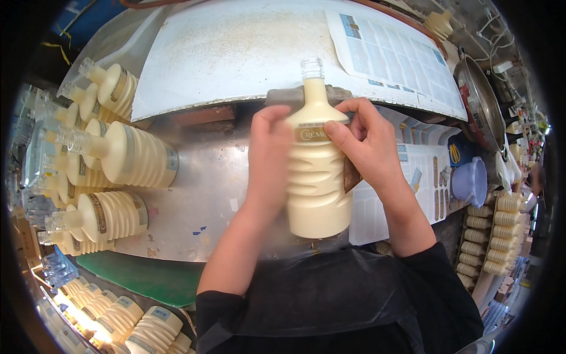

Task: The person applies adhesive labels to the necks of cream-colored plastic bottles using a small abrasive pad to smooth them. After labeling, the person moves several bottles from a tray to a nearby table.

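Note:
A cream-coloured bottle (318, 206) with ribbed sides and a clear threaded neck lies before me, its neck pointing away. A brown-gold label band (311, 134) runs across its shoulder. The thumb of my right hand (368, 135) presses on the band's right end, while the other fingers bend round the bottle's right shoulder. My left hand (270, 147) is beside the bottle's left side, its fingers bent but smeared by motion. Whether it touches the bottle I cannot tell. Behind the bottle's neck a grey-brown block (286, 97) is partly hidden.
Several cream bottles (141, 153) lie stacked at the left, and more (150, 327) sit at lower left. Label sheets lie on the white board (236, 53) and on the right, where one sheet (368, 215) has brown strips. A lavender bucket (470, 182) and metal pan (480, 97) are at right.

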The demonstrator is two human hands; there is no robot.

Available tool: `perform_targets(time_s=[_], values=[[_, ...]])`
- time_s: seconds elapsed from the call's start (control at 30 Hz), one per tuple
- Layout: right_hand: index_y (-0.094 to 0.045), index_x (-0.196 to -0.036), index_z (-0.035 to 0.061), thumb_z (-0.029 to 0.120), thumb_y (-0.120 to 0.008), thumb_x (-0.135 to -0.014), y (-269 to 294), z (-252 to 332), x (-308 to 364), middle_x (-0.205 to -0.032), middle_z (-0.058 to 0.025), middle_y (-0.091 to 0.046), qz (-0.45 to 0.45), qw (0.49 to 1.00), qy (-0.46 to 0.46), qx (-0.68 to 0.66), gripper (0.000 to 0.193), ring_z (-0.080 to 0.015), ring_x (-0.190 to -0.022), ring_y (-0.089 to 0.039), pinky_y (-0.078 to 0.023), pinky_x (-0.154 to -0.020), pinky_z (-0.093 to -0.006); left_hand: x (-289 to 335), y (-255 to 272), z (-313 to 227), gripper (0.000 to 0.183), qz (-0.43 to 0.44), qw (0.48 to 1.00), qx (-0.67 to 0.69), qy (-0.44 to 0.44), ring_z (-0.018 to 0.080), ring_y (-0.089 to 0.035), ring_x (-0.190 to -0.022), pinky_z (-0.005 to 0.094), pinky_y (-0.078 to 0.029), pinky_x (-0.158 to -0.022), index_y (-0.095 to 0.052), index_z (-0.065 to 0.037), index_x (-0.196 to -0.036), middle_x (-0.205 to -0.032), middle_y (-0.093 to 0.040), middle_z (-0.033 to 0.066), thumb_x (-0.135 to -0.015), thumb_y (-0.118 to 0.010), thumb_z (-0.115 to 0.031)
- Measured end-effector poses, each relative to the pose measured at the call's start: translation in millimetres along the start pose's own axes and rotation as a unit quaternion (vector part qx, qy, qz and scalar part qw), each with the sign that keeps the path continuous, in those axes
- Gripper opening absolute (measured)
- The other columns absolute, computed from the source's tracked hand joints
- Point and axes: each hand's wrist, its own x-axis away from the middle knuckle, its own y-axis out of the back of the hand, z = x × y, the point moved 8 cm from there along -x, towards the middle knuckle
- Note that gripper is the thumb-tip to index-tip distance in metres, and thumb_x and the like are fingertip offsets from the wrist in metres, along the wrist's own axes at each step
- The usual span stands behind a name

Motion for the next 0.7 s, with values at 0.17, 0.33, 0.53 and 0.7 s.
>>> perform_targets(time_s=[0.17, 0.33, 0.53, 0.7], values=[[-0.068, -0.108, 0.003, 0.035, -0.079, -0.086, 0.3, -2.1, 0.9, -0.065, 0.0033, -0.044, -0.004, 1.0, -0.009, 0.0, 0.04, -0.0072, -0.061, -0.043, -0.035, -0.056, -0.0267, -1.4, -2.8, 5.0, 0.033, 0.0, 0.996, -0.075, -0.044, 0.0174, -0.054, -0.115, 0.0337, -0.046, -0.1, -0.054, -0.003, -0.127, -0.124, -0.054, 0.0095, -0.103, -0.058, -0.025], [-0.067, -0.105, 0.0042, 0.041, -0.079, -0.083, 1.0, -1.4, 0.3, -0.065, -0.0037, -0.051, -0.007, 1.0, -0.012, -0.003, 0.045, -0.0168, -0.06, -0.053, -0.043, -0.058, -0.0342, 4.2, -9.4, -3.9, 0.027, -0.004, 1.0, 0.001, 0.002, 0.011, -0.056, -0.105, 0.0279, -0.048, -0.093, -0.051, -0.006, -0.127, -0.116, -0.057, 0.0044, -0.108, -0.051, -0.026], [-0.067, -0.104, 0.004, 0.043, -0.077, -0.083, 0.5, 0.4, 0.1, -0.068, -0.0073, -0.057, 0.0, 1.0, -0.017, 0.007, 0.045, -0.0204, -0.062, -0.057, -0.046, -0.061, -0.0356, -0.6, -9.6, -4.9, 0.031, -0.013, 0.997, -0.075, -0.027, 0.0109, -0.052, -0.102, 0.0289, -0.047, -0.091, -0.049, -0.006, -0.128, -0.113, -0.055, 0.0056, -0.107, -0.05, -0.03], [-0.068, -0.106, 0.004, 0.043, -0.075, -0.087, 1.5, -6.6, 0.9, -0.072, -0.005, -0.058, 0.014, 0.999, -0.031, -0.018, 0.044, -0.0167, -0.066, -0.056, -0.046, -0.064, -0.033, -0.6, -5.0, -3.0, 0.033, -0.006, 0.999, -0.047, -0.001, 0.0124, -0.053, -0.104, 0.0293, -0.047, -0.094, -0.049, -0.006, -0.128, -0.114, -0.056, 0.0069, -0.105, -0.056, -0.029]])
